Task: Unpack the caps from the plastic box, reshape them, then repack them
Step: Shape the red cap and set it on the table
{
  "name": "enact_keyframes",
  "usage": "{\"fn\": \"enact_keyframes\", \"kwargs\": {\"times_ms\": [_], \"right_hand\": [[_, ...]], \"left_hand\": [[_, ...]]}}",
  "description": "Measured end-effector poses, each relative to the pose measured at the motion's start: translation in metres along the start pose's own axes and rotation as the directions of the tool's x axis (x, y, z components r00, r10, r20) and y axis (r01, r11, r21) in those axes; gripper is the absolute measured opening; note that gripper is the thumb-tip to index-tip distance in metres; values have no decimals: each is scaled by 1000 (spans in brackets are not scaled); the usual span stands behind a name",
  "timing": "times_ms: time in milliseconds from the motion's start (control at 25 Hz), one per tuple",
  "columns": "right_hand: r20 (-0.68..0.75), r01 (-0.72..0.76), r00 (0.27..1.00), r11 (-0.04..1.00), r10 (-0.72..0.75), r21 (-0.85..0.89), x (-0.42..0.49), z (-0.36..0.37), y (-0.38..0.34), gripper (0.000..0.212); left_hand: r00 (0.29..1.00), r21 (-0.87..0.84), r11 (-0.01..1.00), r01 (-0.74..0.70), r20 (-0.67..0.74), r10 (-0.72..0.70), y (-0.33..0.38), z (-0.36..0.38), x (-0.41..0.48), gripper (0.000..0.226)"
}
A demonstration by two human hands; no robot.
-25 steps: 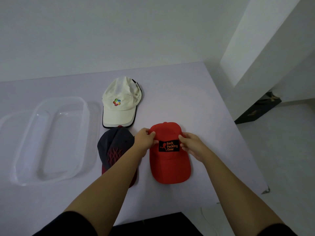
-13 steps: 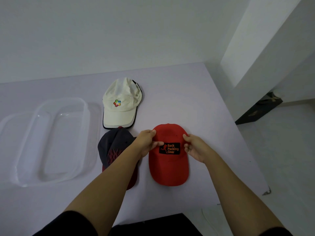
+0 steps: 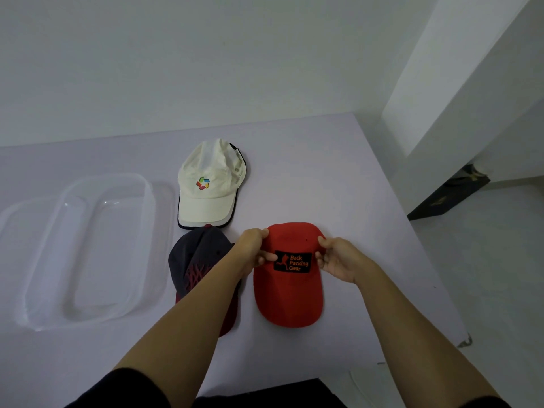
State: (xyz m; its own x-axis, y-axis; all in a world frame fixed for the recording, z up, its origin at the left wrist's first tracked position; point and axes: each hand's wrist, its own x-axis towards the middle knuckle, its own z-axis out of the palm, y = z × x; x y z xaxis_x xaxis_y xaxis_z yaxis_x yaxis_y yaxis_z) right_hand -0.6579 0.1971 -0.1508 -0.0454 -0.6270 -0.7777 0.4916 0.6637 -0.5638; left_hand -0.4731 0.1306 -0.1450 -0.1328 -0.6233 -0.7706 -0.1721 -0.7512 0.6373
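Note:
A red cap (image 3: 290, 293) with a black "Back Packing Gear" patch lies on the white table (image 3: 338, 184), brim toward me. My left hand (image 3: 252, 251) pinches the left side of its crown, and my right hand (image 3: 335, 257) pinches the right side. Left of it, partly under my left forearm, lies a dark grey cap (image 3: 197, 260) with a maroon pattern. A cream cap (image 3: 210, 185) with a coloured logo rests farther back. The clear plastic box (image 3: 85, 254) stands open on the left with nothing in it.
The table's right edge (image 3: 412, 231) drops to a white floor, where a dark object (image 3: 450, 195) sits by a white wall column. A wall runs along the back of the table.
Both hands have slid a little up the sides of the red cap's crown, and the crown looks rounder and fuller. The other caps and the box have not moved.

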Motion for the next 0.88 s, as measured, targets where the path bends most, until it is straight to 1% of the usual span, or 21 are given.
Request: {"fn": "enact_keyframes", "kwargs": {"times_ms": [80, 160, 240, 280, 360, 480, 560, 640, 680, 760, 880], "right_hand": [[22, -3, 1000, 1000, 2, 30, 0, -3, 0, 15], [43, 2, 999, 998, -4, 64, -1, -2, 3, 18], [75, -2, 997, 996, -4, 87, 0, -1, 5, 20], [91, -2, 996, 997, -5, 78, 1, -1, 6, 20], [112, 17, 994, 1000, -17, 3, 3, -4, 6, 19], [87, 95, 993, 976, -79, -198, 5, -8, 2, 19], [26, 166, 985, 911, -169, -378, 3, -8, 0, 22], [-26, 182, 972, 821, -233, -541, 1, -7, -1, 20], [-40, 173, 969, 786, -244, -593, 0, -6, 0, 18], [-51, 170, 963, 744, -265, -646, 0, -6, 0, 21], [-67, 211, 945, 750, -321, -627, -3, -5, -3, 28]], "left_hand": [[996, -147, 989, 34, 84, -22, -1, -1, 0, 17], [988, -293, 954, 71, 151, -27, -5, -3, 1, 16], [985, -355, 931, 84, 172, -23, -9, -4, 4, 19], [986, -350, 933, 78, 165, -21, -11, -3, 6, 19], [993, -272, 962, 37, 119, -5, -11, -4, 6, 19], [997, -86, 994, -66, 36, 69, -13, -5, 6, 22], [989, 48, 988, -147, 20, 146, -15, -5, 7, 25], [980, 187, 962, -199, 22, 198, -15, -5, 7, 26], [977, 237, 948, -212, 23, 213, -13, -6, 7, 27], [970, 283, 929, -237, 15, 243, -7, -9, 6, 27], [963, 251, 932, -263, 9, 269, 3, -13, 6, 28]]}}
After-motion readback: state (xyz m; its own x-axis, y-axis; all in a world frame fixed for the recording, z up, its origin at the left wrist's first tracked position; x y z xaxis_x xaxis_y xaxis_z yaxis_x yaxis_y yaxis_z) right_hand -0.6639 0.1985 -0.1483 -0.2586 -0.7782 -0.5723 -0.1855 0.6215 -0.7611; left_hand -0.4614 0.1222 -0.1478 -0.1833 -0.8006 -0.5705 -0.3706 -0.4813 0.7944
